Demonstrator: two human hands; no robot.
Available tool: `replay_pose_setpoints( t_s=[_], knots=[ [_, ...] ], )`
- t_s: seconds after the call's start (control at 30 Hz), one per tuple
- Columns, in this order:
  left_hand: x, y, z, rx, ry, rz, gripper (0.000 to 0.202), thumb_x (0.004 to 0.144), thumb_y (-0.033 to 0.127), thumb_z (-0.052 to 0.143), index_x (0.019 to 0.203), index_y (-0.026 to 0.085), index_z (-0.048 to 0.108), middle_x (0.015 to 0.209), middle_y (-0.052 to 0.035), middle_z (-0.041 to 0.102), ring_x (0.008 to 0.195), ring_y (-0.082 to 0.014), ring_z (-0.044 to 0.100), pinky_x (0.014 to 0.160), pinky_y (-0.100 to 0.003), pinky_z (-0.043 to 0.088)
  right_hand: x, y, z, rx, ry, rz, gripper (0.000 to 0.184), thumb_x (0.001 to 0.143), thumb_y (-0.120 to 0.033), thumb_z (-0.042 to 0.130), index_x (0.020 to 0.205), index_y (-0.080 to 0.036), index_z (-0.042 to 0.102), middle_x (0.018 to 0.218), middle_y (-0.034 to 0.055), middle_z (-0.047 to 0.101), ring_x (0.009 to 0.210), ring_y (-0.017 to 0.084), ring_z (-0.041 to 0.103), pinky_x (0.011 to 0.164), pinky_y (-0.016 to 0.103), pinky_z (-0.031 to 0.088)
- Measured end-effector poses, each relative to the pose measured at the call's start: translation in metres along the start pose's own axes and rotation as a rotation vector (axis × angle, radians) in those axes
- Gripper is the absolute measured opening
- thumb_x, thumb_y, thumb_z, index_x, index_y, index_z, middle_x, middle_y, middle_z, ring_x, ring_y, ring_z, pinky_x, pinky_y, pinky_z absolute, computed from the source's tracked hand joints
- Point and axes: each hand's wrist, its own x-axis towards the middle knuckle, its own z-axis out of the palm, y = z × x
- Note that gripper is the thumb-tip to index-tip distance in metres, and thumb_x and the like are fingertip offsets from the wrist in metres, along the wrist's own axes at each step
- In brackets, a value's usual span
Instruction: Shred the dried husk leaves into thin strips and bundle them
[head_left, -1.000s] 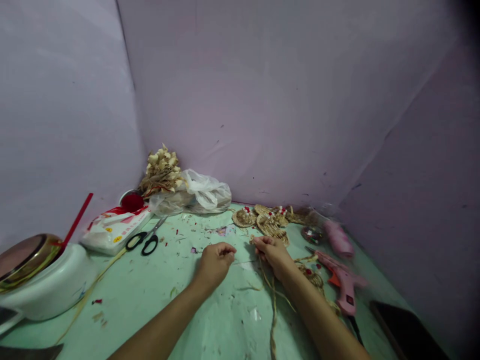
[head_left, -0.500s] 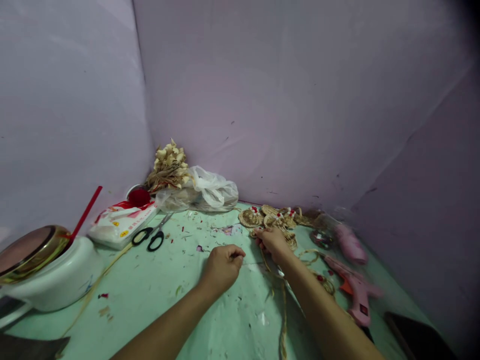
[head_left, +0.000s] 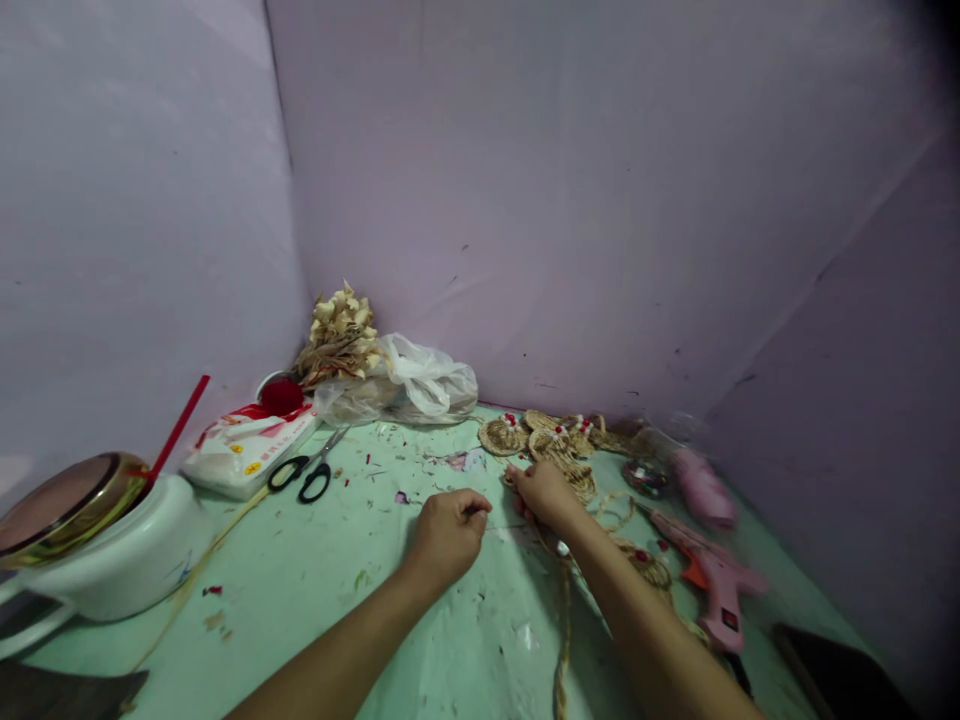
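Note:
My right hand (head_left: 546, 497) pinches the end of a braided straw cord (head_left: 564, 640), which trails under my wrist towards the front of the table. Just beyond that hand lie several coiled straw pieces (head_left: 501, 436) trimmed with red and white beads. My left hand (head_left: 448, 532) is closed with its fingers curled, a little above the middle of the table; anything between its fingertips is too small to make out. Loose straw loops and another piece with a red bead (head_left: 651, 570) are beside my right forearm.
To the right lie a pink glue gun (head_left: 716, 580), a pink roll (head_left: 703, 488) and a dark flat object (head_left: 840, 675). At left are scissors (head_left: 313, 484), a tissue pack (head_left: 251, 450) and a white pot (head_left: 142, 550). A plastic bag (head_left: 431, 380) and dried husks (head_left: 341, 330) sit by the wall.
My right hand has drawn back slightly towards me, still pinching the cord. My left hand stays almost where it was.

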Motion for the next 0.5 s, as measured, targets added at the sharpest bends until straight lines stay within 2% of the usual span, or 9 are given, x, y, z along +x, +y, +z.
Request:
replay_pose_setpoints(
  t_s=[0.1,0.23,0.37,0.5],
  knots=[
    [0.012,0.009,-0.001,-0.062,0.014,-0.126,0.015,0.069,0.017,0.050,0.072,0.015,0.065,0.060,0.0002,0.061,0.051,-0.0100,0.050,0.051,-0.021,0.036,-0.010,0.004,0.004,0.067,-0.032,0.006,0.043,0.084,-0.028,0.043,0.043,-0.017,0.051,0.030,-0.0012,0.043,0.026,0.008,0.036,0.036,0.021,0.029],
    [0.037,0.032,0.008,-0.026,-0.101,-0.357,0.014,0.067,0.016,0.050,0.054,0.016,0.054,0.037,0.0041,0.044,0.030,-0.0094,0.036,0.037,-0.023,0.026,-0.017,0.006,0.009,0.191,-0.054,0.052,0.037,0.084,-0.024,0.039,0.050,-0.016,0.051,0.032,-0.0029,0.045,0.024,0.007,0.036,0.032,0.019,0.028],
    [0.048,0.053,0.024,-0.006,-0.159,-0.417,0.021,0.061,0.013,0.055,0.041,0.016,0.047,0.029,0.0031,0.040,0.025,-0.0071,0.027,0.033,-0.023,0.020,-0.020,0.006,0.011,0.289,-0.053,0.076,0.033,0.083,-0.024,0.043,0.053,-0.015,0.054,0.036,-0.0022,0.049,0.026,0.007,0.038,0.031,0.019,0.030],
    [0.047,0.053,0.033,-0.006,-0.162,-0.430,0.028,0.062,0.014,0.055,0.037,0.016,0.043,0.025,0.0038,0.033,0.024,-0.0065,0.026,0.033,-0.022,0.018,-0.022,0.009,0.006,0.326,-0.085,0.067,0.029,0.078,-0.020,0.048,0.051,-0.014,0.057,0.034,-0.0026,0.047,0.026,0.007,0.038,0.030,0.018,0.028]
  ],
)
